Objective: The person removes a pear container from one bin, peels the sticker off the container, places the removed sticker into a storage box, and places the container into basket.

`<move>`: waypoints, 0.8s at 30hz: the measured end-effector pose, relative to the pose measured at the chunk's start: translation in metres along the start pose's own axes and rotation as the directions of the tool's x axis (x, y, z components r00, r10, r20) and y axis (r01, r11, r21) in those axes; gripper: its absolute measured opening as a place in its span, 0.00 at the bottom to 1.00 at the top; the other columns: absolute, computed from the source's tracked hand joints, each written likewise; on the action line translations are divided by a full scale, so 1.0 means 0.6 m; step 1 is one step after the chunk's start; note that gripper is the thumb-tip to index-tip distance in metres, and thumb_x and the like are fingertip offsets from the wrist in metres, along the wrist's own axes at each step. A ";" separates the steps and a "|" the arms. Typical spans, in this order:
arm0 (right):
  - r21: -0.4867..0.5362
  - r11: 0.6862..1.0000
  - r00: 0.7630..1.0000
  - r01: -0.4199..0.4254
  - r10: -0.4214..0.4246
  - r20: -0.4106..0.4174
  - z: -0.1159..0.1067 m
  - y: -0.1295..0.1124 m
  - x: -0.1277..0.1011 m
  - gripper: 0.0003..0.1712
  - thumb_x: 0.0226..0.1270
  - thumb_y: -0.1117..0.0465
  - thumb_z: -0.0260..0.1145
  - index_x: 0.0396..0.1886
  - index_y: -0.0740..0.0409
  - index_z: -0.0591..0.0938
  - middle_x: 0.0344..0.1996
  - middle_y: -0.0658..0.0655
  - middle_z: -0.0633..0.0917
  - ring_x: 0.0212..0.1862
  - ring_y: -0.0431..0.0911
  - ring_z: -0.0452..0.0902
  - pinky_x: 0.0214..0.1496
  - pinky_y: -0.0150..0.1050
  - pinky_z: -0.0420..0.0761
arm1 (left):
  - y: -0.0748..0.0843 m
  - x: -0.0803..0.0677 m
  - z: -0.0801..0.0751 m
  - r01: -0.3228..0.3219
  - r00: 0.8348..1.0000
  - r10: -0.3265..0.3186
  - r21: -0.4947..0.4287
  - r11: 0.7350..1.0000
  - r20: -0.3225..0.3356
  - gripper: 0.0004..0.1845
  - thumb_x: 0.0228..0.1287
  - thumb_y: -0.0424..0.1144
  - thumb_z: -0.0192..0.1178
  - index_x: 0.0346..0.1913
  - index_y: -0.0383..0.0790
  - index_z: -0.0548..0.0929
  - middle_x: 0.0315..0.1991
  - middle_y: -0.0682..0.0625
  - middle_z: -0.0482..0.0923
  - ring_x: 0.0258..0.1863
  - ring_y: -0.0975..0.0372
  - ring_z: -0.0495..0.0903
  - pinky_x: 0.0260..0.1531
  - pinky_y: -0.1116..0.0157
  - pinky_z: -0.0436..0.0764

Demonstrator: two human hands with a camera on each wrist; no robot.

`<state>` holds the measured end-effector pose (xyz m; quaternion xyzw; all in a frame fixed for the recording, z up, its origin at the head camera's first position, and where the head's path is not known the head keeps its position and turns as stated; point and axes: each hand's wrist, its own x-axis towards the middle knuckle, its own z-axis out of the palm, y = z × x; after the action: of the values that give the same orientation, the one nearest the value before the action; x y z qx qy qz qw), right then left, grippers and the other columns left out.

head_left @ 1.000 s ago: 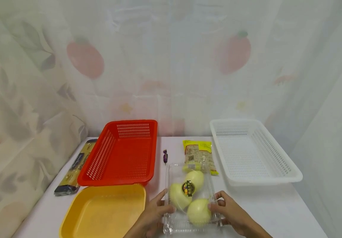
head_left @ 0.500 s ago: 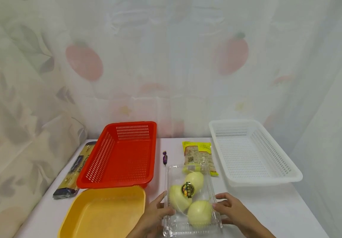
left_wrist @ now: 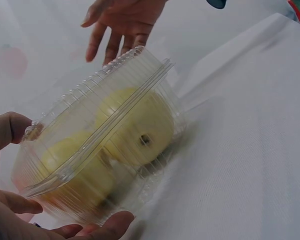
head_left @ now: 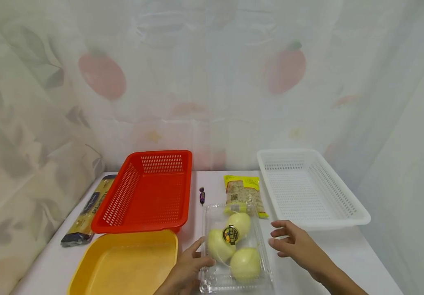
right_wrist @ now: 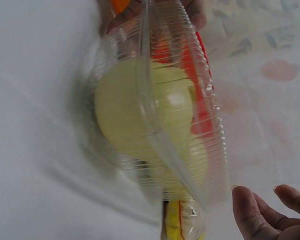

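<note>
A clear plastic fruit box (head_left: 265,262) lies on the white table, with round pale yellow-green fruit (head_left: 245,264) inside and a dark round sticker (head_left: 230,234) on its lid. My left hand (head_left: 187,268) grips the box's left side, its thumb over the edge. In the left wrist view, that hand's fingers and thumb curve about one end of the box (left_wrist: 115,120). To the right of the box hovers my right hand (head_left: 300,248), apart from it, fingers loosely bent and holding nothing. The right wrist view shows a gap between the right hand (right_wrist: 275,215) and the box.
A yellow bin (head_left: 123,266) stands at left before a red basket (head_left: 160,196); a spaghetti pack (head_left: 90,209) lies beside them. A purple-wrapped candy (head_left: 202,196) and a yellow-topped bag (head_left: 243,190) lie behind the box. A white basket (head_left: 304,192) stands at right.
My right hand has let go of the box's right side and moved up and to the right. My left hand stays at the box, which has barely moved.
</note>
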<state>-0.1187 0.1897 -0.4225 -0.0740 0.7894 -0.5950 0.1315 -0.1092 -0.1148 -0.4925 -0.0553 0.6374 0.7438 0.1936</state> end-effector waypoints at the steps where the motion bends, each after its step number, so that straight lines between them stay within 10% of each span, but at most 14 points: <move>1: -0.011 1.000 1.000 0.018 -0.018 0.001 -0.001 -0.004 0.001 0.33 0.66 0.54 0.67 0.64 0.65 0.67 0.51 0.65 0.75 0.48 0.54 0.77 0.43 0.46 0.81 | 0.000 0.000 0.000 0.000 1.000 0.000 -0.001 1.000 0.000 0.47 0.53 0.28 0.63 0.75 0.35 0.51 0.45 0.35 0.69 0.40 0.49 0.76 0.35 0.47 0.81; 24: -0.071 0.925 0.926 0.373 -0.366 0.095 0.012 -0.055 0.049 0.26 0.59 0.65 0.72 0.58 0.55 0.76 0.51 0.60 0.77 0.43 0.54 0.78 0.42 0.42 0.82 | 0.003 0.000 0.001 0.012 1.000 -0.012 -0.003 1.000 -0.004 0.44 0.52 0.28 0.63 0.73 0.33 0.56 0.45 0.35 0.68 0.41 0.48 0.74 0.37 0.46 0.80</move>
<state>-0.1459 0.1657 -0.3964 -0.2508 0.7809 -0.5703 0.0453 -0.1098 -0.1144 -0.4905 -0.0611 0.6365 0.7433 0.1967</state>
